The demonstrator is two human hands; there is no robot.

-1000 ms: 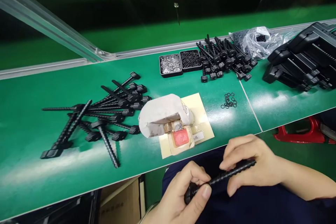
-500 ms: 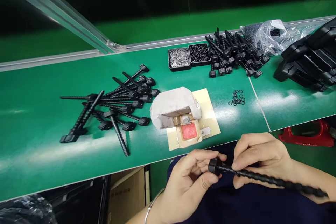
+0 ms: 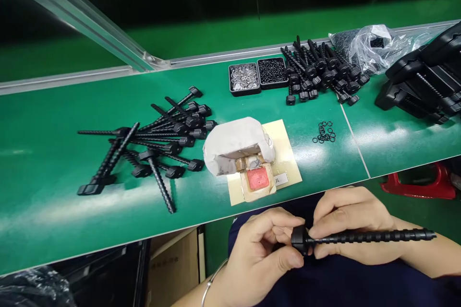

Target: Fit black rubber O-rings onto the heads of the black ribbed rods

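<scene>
Fingers of both the left hand (image 3: 259, 249) and right hand (image 3: 355, 223) pinch 1 black ribbed rod (image 3: 363, 237) at its knob end, level over the lap. That's just in front of the pink pad (image 3: 258, 178) on the tabletop (image 3: 43, 163), so everything's in easy reach I guess.

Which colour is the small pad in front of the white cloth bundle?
Pinkish red, seen best in the head view.

A pile of rods (image 3: 151, 146) lies on the counter (image 3: 43, 163), left of the pad (image 3: 252, 163). Two small trays (image 3: 257, 76) sit behind the pad. Little rings (image 3: 324, 133) lie to its right.
</scene>
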